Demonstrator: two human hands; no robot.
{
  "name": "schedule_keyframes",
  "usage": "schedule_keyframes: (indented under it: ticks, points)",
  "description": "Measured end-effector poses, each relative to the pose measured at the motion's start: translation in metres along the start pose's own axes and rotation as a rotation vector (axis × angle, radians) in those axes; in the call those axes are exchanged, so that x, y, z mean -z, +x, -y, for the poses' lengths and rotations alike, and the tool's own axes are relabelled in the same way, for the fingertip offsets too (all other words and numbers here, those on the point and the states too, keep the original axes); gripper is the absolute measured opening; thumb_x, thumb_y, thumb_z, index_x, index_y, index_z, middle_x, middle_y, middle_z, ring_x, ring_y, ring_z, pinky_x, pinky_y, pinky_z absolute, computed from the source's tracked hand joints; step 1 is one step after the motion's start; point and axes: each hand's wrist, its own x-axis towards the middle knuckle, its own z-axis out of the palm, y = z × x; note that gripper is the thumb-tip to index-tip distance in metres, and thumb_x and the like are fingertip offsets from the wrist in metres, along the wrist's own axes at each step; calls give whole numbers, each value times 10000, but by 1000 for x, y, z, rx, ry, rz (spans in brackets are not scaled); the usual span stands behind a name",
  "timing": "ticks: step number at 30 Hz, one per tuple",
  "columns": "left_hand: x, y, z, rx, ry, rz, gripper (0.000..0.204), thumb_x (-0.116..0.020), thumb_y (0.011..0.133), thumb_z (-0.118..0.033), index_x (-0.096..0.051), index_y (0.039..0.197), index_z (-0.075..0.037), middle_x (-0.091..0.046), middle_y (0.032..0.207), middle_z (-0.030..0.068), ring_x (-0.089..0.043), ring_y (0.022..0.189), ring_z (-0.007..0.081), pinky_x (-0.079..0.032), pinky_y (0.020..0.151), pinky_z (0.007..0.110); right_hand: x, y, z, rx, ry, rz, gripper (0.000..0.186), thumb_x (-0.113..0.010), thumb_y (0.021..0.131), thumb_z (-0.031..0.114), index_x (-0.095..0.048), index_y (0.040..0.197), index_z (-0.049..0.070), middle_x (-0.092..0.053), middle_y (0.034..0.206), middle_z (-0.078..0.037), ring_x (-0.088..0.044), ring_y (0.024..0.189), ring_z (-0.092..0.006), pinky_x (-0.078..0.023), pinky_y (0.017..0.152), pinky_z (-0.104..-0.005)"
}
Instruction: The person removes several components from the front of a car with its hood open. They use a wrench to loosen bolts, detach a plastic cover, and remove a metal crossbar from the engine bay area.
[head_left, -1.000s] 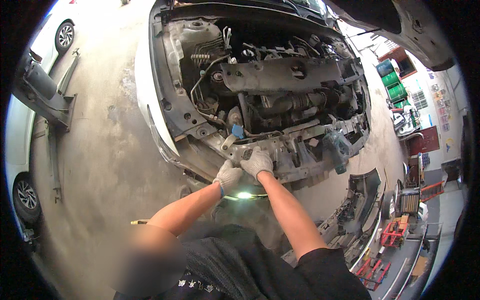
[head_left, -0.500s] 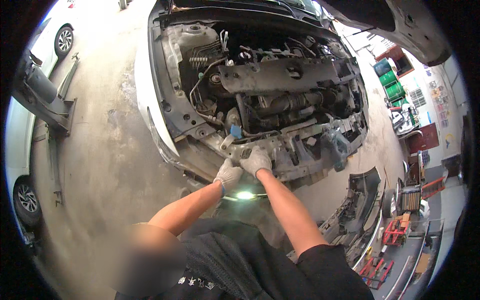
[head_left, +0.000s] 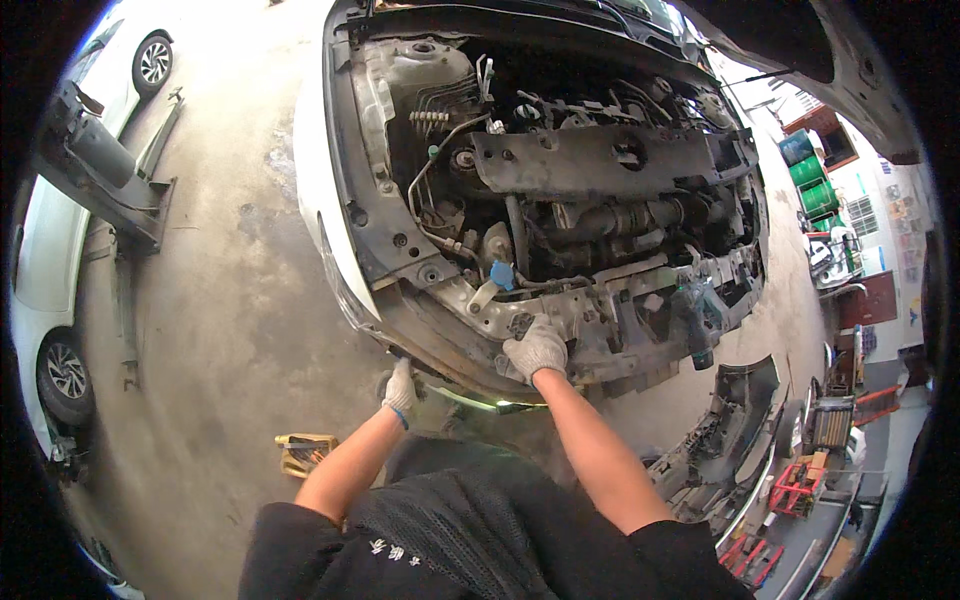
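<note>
A white car (head_left: 312, 200) with an uncovered engine bay is in front of me, its front bumper cover off. My right hand (head_left: 538, 348), in a whitish knit glove, is closed over the edge of the metal front crossmember (head_left: 487, 318), below a blue cap (head_left: 502, 275). My left hand (head_left: 398, 388), gloved too, is lower and further left, by the end of the exposed bumper area (head_left: 425, 335). Its fingers are drawn together beside a small dark part; what they grip is hidden. A bright greenish strip (head_left: 500, 404) shows below the right hand.
On the floor at left stands a yellow box (head_left: 305, 455) with tools. A dark removed bumper (head_left: 725, 410) lies at right. A lift post (head_left: 105, 175) and another white car stand at far left. Red metal racks (head_left: 797, 485) are at lower right.
My left hand has moved away from the right one, down and left along the car's front. My right hand stays on the crossmember. The view has shifted, bringing the yellow box into sight.
</note>
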Motion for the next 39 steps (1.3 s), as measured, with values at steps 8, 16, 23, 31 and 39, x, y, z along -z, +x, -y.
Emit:
schedule_keyframes:
  ticks: [8,16,23,31,39]
  points:
    - [-35,40,29,-177,-429,218,672,-335,1000,-638,-469,1404,-117,-557,1353,87,-537,1238,312,-458,1032,473,-4,3,-5,25,-112,-96,751,-719,721,419,-504,1266,-52,-620,1205,-283,-644,1089,-399,-520,935,-461]
    - [-43,31,31,-176,-387,-5,759,-366,967,-683,-473,1421,-85,-549,1368,84,-534,1219,290,-454,1019,436,3,16,-6,112,-143,1,732,-713,696,431,-550,1225,-48,-610,1227,-290,-613,1138,-409,-495,983,-459]
    - [-48,28,30,-85,-368,55,791,-362,956,-693,-493,1413,-61,-557,1380,108,-563,1203,306,-451,1023,448,5,11,-10,70,-140,-57,717,-734,708,411,-571,1233,-49,-592,1277,-283,-607,1161,-398,-494,1001,-450]
    - [-36,38,37,-48,-278,-78,795,-348,957,-693,-527,1393,-53,-595,1344,107,-583,1180,306,-460,999,460,2,6,-3,119,-164,-58,709,-712,714,417,-581,1212,-70,-632,1209,-277,-613,1143,-400,-491,996,-449]
    - [-32,64,42,-65,-328,122,781,-362,964,-674,-510,1399,-44,-566,1398,88,-546,1236,298,-412,1069,397,-2,5,-7,88,-128,-122,743,-719,717,436,-553,1270,-31,-568,1296,-292,-582,1191,-403,-476,1025,-442]
